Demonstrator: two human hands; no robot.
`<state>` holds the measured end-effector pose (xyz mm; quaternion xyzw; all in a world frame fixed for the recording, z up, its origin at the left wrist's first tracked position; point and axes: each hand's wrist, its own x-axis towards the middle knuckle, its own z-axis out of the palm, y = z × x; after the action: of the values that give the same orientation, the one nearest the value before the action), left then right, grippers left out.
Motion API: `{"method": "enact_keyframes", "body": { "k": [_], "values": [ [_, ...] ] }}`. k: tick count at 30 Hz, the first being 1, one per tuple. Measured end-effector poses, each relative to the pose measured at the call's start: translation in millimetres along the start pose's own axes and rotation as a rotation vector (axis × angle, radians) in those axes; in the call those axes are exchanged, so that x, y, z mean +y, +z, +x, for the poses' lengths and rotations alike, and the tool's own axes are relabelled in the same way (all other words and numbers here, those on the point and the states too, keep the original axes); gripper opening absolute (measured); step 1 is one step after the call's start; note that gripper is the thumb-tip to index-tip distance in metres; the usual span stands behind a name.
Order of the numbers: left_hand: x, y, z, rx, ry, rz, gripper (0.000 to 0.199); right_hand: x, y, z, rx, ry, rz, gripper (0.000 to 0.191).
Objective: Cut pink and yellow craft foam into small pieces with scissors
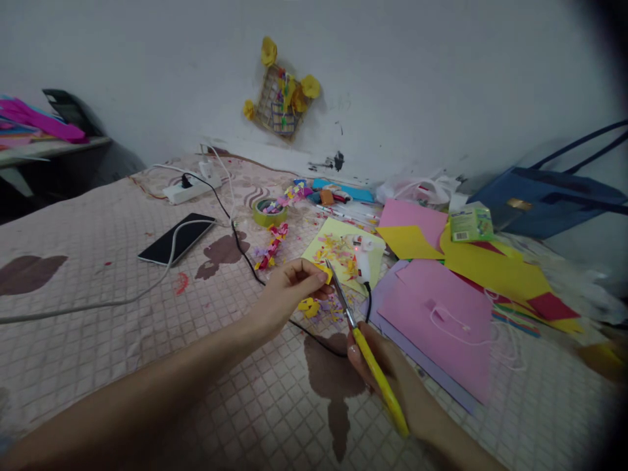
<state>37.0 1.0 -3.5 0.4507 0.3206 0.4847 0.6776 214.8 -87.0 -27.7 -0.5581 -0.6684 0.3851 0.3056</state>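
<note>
Between the thumb and fingers of my left hand is a small piece of yellow paper. My right hand grips scissors with yellow handles; their metal blades point up and left, with the tips beside the yellow paper. Whether the blades touch it I cannot tell. Just beyond, a white glue gun with a red light lies on a pale yellow sheet scattered with paper bits. Below my left fingers lie yellow and purple paper scraps.
Pink sheets and yellow sheets are stacked at right, near a blue handbag. A black cord runs under my left arm. Leftward are a tablet, a power strip, a tape roll and a pink paper garland.
</note>
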Motion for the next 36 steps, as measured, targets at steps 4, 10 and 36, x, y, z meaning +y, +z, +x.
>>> {"method": "enact_keyframes", "body": {
  "k": [4, 10, 36],
  "values": [
    [0, -0.1, 0, 0.0, 0.001, -0.001, 0.018, 0, -2, 0, -0.033, 0.012, -0.038, 0.03],
    [1, -1.5, 0, -0.019, 0.0, -0.002, 0.017, 4, -2, 0, -0.035, -0.007, -0.051, 0.029],
    [5, -15.0, 8, -0.156, -0.078, 0.093, 0.021, 9, -1, 1, -0.085, 0.12, 0.267, 0.044]
  ]
}}
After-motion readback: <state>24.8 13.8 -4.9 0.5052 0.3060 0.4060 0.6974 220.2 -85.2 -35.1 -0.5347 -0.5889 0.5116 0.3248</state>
